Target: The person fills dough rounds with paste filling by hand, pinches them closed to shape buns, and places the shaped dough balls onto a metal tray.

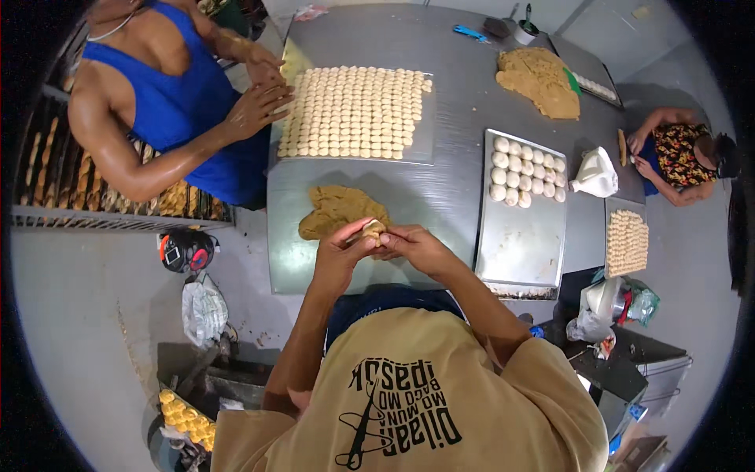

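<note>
My left hand (340, 250) and my right hand (415, 245) meet at the near side of the metal table (440, 189). Between their fingertips they pinch a small piece of pale dough (373, 228) with brown filling showing on it. Just beyond my fingers lies a flattened brown mass of filling (334, 208), partly hidden by my hands. To my right a metal tray (519, 252) carries rows of round pale dough balls (511, 162) on its far half. Straight ahead sits a large sheet of many small dough pieces (354, 110) in tight rows.
A co-worker in blue (185, 94) stands left, hands by the dough sheet. Another person (680, 153) works at the far right. A larger brown mass (539, 79), a white jug-like container (596, 173) and a blue tool (470, 33) lie on the table. Left stands a rack (118, 216).
</note>
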Action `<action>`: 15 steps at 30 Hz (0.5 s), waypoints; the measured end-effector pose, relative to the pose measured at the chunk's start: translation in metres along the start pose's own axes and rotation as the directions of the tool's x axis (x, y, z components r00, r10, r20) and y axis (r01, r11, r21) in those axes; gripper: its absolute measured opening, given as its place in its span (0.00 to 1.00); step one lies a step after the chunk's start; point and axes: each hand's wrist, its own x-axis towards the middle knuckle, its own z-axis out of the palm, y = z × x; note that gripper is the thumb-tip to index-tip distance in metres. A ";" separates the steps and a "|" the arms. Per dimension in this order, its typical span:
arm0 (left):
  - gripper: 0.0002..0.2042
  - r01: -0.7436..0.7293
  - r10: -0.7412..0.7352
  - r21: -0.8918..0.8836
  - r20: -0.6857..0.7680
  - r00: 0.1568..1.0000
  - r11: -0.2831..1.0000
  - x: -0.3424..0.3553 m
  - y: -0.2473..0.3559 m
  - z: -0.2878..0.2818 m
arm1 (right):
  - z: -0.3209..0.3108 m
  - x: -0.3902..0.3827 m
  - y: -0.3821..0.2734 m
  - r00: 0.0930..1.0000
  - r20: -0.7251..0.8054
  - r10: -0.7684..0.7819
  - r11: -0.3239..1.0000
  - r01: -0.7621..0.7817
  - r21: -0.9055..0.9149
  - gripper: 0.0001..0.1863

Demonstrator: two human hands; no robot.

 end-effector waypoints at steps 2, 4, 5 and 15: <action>0.23 0.007 -0.010 0.099 0.029 1.000 0.995 0.005 0.003 0.014 | -0.005 -0.015 -0.007 0.985 -0.133 -0.108 0.993 0.100 -0.064 0.19; 0.26 -0.013 0.002 0.124 0.086 0.996 0.992 0.010 0.008 0.030 | -0.009 -0.031 -0.020 0.972 -0.197 -0.126 0.990 0.112 -0.081 0.18; 0.26 -0.008 -0.004 0.127 0.099 0.995 0.992 0.010 0.010 0.037 | -0.012 -0.037 -0.024 0.960 -0.244 -0.140 0.988 0.119 -0.099 0.17; 0.21 0.068 -0.079 0.052 0.261 0.962 0.996 0.030 0.013 0.072 | -0.037 -0.076 -0.029 0.853 -0.402 -0.333 0.921 0.202 -0.334 0.16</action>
